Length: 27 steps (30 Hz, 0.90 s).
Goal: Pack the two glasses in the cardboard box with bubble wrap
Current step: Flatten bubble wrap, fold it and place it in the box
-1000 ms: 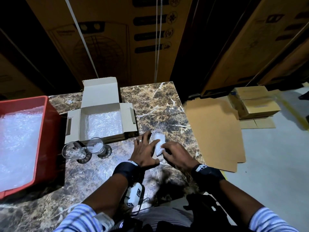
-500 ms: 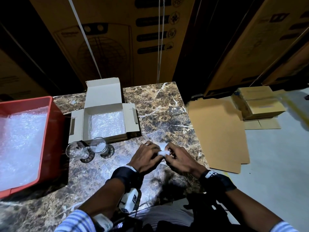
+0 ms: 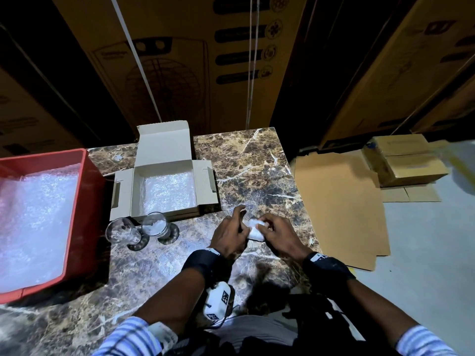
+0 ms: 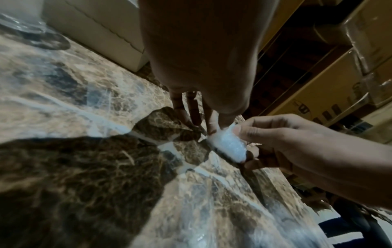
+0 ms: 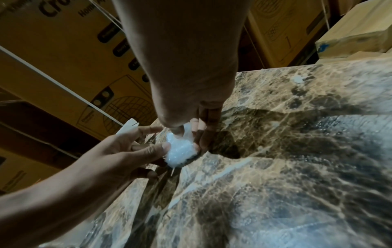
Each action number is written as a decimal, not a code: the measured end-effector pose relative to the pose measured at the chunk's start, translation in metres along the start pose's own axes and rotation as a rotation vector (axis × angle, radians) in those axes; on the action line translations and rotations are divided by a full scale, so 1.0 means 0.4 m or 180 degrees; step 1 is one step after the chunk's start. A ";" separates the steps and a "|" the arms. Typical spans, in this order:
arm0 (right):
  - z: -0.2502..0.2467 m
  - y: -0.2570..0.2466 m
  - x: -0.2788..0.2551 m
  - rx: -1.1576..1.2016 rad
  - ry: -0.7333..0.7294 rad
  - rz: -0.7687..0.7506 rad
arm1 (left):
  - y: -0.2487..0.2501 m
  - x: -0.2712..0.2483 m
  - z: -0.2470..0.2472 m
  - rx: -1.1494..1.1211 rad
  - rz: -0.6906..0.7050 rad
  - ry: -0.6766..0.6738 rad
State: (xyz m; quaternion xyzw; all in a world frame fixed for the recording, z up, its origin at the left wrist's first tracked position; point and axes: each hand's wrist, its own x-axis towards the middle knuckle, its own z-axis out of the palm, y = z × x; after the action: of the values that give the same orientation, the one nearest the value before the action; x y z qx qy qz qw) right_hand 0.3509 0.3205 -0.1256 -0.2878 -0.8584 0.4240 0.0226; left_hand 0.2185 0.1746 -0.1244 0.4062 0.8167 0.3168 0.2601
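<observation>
Both hands, left hand (image 3: 228, 233) and right hand (image 3: 279, 236), now pinch the bubble wrap (image 3: 255, 228), scrunched smaller. Stuffing for a glass (image 3: 154, 224), likely.

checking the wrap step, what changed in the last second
The bubble wrap piece, flat under the left hand a second ago, is now bunched into a small wad pinched between it and the right hand. Both glasses and the cardboard box stayed put.

I see a marble bench (image 3: 246, 176) with a red bin (image 3: 87, 201) at its left edge. Tall printed cartons (image 3: 180, 60) stand behind it, and on the floor to the right lie flat cardboard (image 3: 339, 201) and small brown boxes (image 3: 406, 160).
</observation>
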 end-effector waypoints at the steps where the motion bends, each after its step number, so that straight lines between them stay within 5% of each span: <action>1: 0.001 0.001 0.001 -0.0030 0.0047 0.0036 | 0.000 0.004 0.003 0.0024 -0.0047 -0.0002; 9: 0.008 -0.031 -0.001 -0.0832 0.0414 -0.0411 | 0.013 -0.005 0.020 0.0656 0.0348 0.0235; 21: -0.014 0.022 -0.004 -0.1059 -0.0547 -0.0792 | -0.015 -0.008 0.001 0.1413 0.0268 -0.0303; 27: 0.004 -0.013 -0.016 -0.0849 -0.0124 -0.0812 | -0.020 -0.007 0.012 0.1144 0.0405 0.0002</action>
State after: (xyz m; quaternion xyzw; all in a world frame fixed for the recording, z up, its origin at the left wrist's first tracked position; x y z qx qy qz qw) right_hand 0.3533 0.3138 -0.1214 -0.1687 -0.9368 0.3056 0.0212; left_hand 0.2194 0.1700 -0.1328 0.4968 0.8329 0.1818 0.1626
